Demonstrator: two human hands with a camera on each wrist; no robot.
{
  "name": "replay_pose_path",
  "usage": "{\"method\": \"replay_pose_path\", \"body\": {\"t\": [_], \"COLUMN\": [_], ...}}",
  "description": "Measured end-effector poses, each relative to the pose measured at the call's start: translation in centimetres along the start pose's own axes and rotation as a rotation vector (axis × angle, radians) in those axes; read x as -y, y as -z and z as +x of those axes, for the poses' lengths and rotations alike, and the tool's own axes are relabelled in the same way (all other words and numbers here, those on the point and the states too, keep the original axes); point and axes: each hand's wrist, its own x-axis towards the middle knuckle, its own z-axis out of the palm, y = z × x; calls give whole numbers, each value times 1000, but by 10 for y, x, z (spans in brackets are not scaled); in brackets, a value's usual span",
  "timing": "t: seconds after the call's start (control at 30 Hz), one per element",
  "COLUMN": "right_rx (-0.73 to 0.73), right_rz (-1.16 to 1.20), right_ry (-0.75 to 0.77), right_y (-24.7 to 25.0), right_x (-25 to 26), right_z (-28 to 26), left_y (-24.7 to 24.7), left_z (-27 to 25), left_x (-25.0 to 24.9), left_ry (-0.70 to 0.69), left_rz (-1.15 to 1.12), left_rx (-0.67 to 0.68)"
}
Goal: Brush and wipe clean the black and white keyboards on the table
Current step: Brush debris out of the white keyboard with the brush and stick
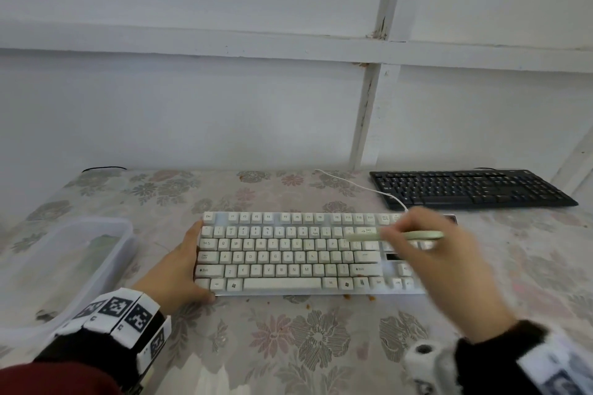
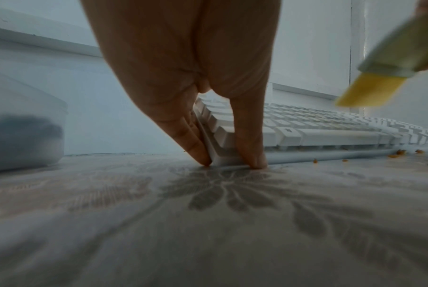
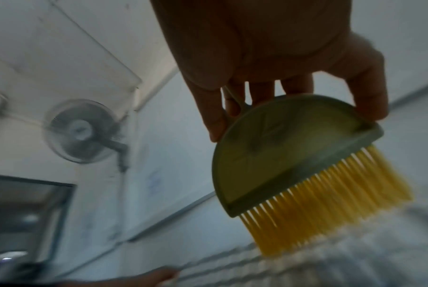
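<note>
We are brushing the white keyboard (image 1: 308, 253): our right hand (image 1: 439, 253) grips the brush (image 3: 298, 155), our left hand (image 1: 179, 269) grasps its corner. Next, we sweep the crumbs (image 2: 399, 152) away.

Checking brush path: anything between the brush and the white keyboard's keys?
Nothing visible. The right hand holds the brush above the white keyboard, bristles pointing at the keys. The left hand grips only the keyboard's left end.

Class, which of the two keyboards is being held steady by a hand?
The white keyboard, nearer the person: the left hand grips its left end. The black keyboard lies untouched.
</note>
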Motion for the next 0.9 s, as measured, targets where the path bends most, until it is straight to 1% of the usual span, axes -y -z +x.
{"method": "replay_pose_path", "body": {"t": [0.07, 0.1, 0.2, 0.27, 0.33, 0.43, 0.5, 0.6, 0.67, 0.77, 0.83, 0.9], "right_rx": [150, 198, 264, 294, 333, 356, 370, 394, 366, 329, 348, 356], "right_rz": [45, 52, 59, 73, 33, -101, -170, -215, -233, -208, -108, -87], "right_ry": [38, 52, 80, 85, 76, 62, 58, -10, -37, -23, -9, 18], "right_y": [-48, -71, -123, -142, -149, -151, -148, -139, -131, -128, -132, -137], "right_x": [19, 28, 51, 64, 73, 79, 78, 68, 63, 63, 67, 68], "right_z": [-4, -6, -8, -7, -7, -6, -6, -5, -4, -5, -7, -10], "left_y": [0, 0, 0, -2, -4, -5, -4, -3, -2, -3, -3, -3], "left_z": [1, 1, 3, 5, 8, 12, 12, 12, 11, 12, 12, 11], "left_x": [2, 2, 6, 8, 10, 14, 16, 19, 20, 21, 19, 17], "left_ry": [-8, -19, -79, -125, -158, -183, -169, -127, -90, -65, -54, -61], "left_rz": [3, 4, -34, -34, -33, 6, 10, -5, 1, 9, 9, 5], "left_rx": [4, 3, -20, -51, -79, -90, -74, -28, -1, -3, -21, -33]}}
